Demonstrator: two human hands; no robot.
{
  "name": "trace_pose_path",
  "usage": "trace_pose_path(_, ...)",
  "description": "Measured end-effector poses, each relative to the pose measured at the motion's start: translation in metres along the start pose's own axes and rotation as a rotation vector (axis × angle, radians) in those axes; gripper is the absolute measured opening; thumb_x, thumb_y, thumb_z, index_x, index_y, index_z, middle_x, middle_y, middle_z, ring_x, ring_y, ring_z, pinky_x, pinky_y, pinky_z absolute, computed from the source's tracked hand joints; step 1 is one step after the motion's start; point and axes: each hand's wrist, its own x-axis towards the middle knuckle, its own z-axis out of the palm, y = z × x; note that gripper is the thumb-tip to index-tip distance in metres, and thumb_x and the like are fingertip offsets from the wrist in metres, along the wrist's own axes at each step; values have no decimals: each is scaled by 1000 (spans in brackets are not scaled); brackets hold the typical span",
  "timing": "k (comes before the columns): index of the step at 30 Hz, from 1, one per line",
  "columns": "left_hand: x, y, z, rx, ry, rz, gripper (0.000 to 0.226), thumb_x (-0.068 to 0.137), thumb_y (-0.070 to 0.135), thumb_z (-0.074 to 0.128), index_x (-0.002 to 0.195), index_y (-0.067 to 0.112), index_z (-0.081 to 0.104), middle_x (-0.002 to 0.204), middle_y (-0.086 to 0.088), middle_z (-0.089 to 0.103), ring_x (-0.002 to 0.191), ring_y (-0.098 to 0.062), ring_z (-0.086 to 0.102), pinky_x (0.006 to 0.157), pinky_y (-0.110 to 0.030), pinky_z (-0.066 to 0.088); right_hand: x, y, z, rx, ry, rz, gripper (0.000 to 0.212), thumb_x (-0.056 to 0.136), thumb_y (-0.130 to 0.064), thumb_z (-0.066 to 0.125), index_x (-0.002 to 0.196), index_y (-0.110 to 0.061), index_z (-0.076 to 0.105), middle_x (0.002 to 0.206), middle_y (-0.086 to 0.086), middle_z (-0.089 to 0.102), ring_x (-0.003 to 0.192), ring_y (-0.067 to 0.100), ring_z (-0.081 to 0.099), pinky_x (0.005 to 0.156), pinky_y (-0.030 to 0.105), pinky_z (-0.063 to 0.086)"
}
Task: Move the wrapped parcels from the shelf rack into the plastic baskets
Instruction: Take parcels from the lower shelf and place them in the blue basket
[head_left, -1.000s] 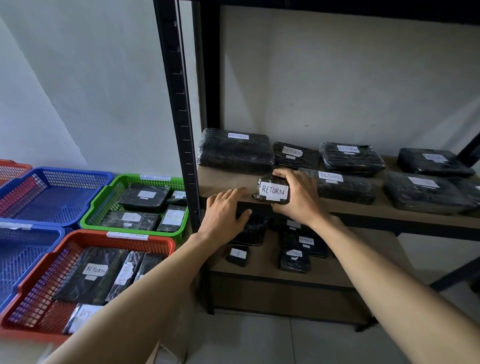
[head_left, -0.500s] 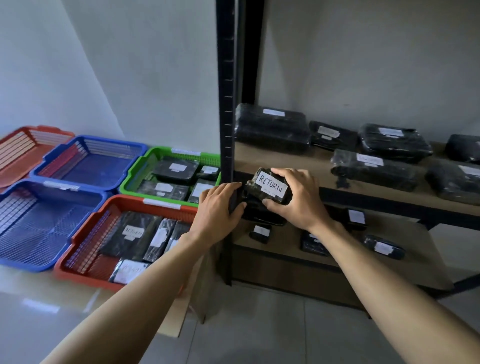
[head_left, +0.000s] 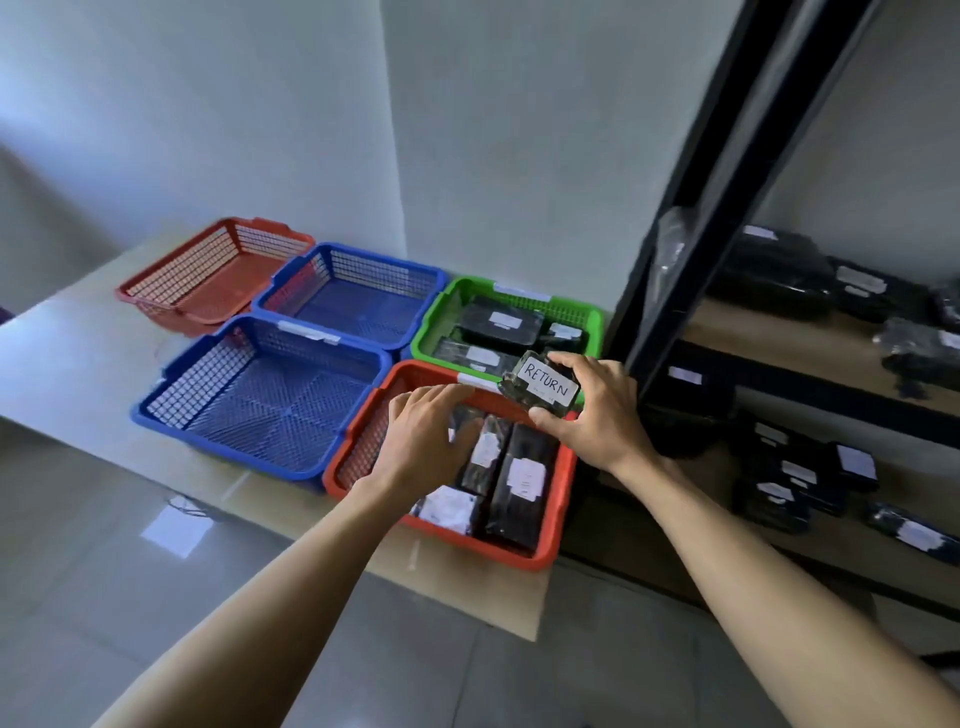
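My right hand grips a small black wrapped parcel with a white label reading RETURN. It hangs over the far right corner of the near red basket, beside the green basket. My left hand hovers over the red basket with fingers apart, holding nothing. The red basket holds several black parcels. Black parcels also lie in the green basket. More wrapped parcels lie on the shelf rack at the right.
Two blue baskets and a far red basket stand on a flat board on the tiled floor. The rack's black upright stands right of the baskets. A lower shelf carries small parcels.
My right hand has carried the RETURN parcel left, off the shelf edge to above the near red basket. My left hand moved left with it. My view swung left and down.
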Motion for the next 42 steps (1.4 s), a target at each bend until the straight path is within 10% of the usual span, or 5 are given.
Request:
trace_pose_path(32,78,-270,-64,55,-215,-212,39,93,37,56,128,21,54,125,5,61,120,-16,51,100,-34,24,138,-140,224,22,-345,22,75,74,-51,74,139,-24,46,133,-4,56,114,21,44,93,36,30)
trace_pose_path(42,96,-328,-59,82,-397,-204,37,94,32,52,130,19,52,126,3,61,116,-18,55,95,-36,28,150,-172,302,-296,-643,100,78,77,-48,68,144,-26,34,139,-1,50,125,25,45,101,44,28)
